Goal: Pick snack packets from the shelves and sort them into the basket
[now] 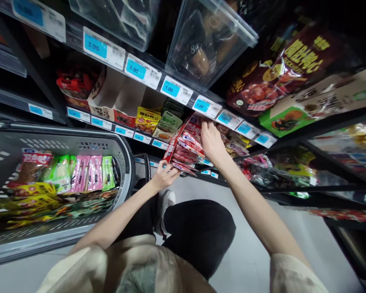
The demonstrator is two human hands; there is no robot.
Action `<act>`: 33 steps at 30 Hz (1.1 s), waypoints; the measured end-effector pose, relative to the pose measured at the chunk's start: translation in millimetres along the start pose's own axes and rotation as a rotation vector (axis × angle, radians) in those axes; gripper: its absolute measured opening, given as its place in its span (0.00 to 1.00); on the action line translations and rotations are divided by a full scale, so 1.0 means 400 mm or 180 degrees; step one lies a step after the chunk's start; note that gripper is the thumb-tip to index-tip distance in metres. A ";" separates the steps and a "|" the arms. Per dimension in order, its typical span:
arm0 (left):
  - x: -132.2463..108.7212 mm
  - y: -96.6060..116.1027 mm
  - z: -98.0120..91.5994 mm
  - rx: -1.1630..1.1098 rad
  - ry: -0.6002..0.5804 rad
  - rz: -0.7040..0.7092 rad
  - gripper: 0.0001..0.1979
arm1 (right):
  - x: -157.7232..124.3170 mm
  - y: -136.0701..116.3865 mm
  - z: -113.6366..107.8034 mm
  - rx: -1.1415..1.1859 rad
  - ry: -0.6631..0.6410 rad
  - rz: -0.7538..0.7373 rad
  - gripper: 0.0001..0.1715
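Observation:
A red open box (171,147) filled with red and white snack packets (187,148) is tilted at the front of the lower shelf. My left hand (164,175) is closed on the box's near lower corner, with the fingers bent round its edge. At the right side of the packets, my right hand (212,140) reaches in under the price-tag rail; its fingertips are hidden there, so what they touch is unclear. Yellow packets (148,119) and green packets (167,125) stand on the shelf left of the box.
A grey basket (126,162) holding pink, green, yellow and red snack packets is at the left. The price-tag rail (177,90) runs above my hands, with clear plastic bins (207,44) over it. More stocked shelves (323,162) stand at the right. Grey floor (247,236) shows below.

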State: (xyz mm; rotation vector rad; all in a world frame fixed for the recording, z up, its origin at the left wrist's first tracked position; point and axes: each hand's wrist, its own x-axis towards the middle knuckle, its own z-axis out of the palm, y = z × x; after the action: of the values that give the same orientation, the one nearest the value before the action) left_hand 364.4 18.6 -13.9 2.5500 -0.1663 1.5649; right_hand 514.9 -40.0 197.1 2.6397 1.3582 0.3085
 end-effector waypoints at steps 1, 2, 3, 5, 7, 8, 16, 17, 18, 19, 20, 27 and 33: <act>0.004 -0.001 -0.002 0.0007 0.0042 0.0009 0.10 | 0.004 -0.001 -0.002 -0.0064 -0.0065 -0.0009 0.29; 0.008 -0.001 -0.005 0.0018 0.0076 0.0026 0.10 | 0.010 -0.002 -0.003 -0.0128 -0.0132 -0.0038 0.31; 0.011 -0.002 -0.007 0.0030 0.0102 0.0049 0.10 | 0.016 -0.001 -0.003 -0.0199 -0.0206 -0.0082 0.32; 0.015 -0.002 -0.010 0.0046 0.0130 0.0100 0.09 | 0.031 0.002 0.002 -0.0360 -0.0347 -0.0183 0.34; 0.019 -0.002 -0.013 0.0049 0.0139 0.0137 0.09 | 0.047 0.010 0.010 -0.0529 -0.0359 -0.0283 0.33; 0.021 -0.001 -0.016 0.0050 0.0136 0.0148 0.09 | 0.054 0.016 0.014 -0.0617 -0.0289 -0.0383 0.31; 0.045 0.000 -0.036 0.0105 0.0239 0.0132 0.07 | 0.077 0.057 0.021 -0.0993 0.0303 -0.1833 0.22; 0.047 0.001 -0.037 0.0118 0.0240 0.0139 0.07 | 0.077 0.057 0.019 -0.0994 0.0303 -0.1850 0.23; 0.047 0.001 -0.037 0.0127 0.0224 0.0152 0.07 | 0.076 0.056 0.018 -0.0981 0.0297 -0.1865 0.22; 0.048 0.002 -0.037 0.0132 0.0204 0.0165 0.07 | 0.075 0.056 0.018 -0.0964 0.0288 -0.1879 0.22; 0.048 0.002 -0.037 0.0127 0.0181 0.0184 0.07 | 0.075 0.057 0.018 -0.0949 0.0272 -0.1900 0.22; 0.048 0.003 -0.040 0.0051 0.0116 0.0258 0.06 | 0.093 0.079 0.008 -0.1098 0.0058 -0.2315 0.23; 0.042 0.004 -0.037 0.0049 0.0047 0.0239 0.08 | 0.126 0.074 0.022 -0.1567 0.0217 -0.2532 0.25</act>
State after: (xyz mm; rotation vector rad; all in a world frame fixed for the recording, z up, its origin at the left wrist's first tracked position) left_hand 358.7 19.4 8.0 2.5717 -0.2523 1.6167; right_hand 569.0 -16.1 201.1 1.5651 1.9097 0.5260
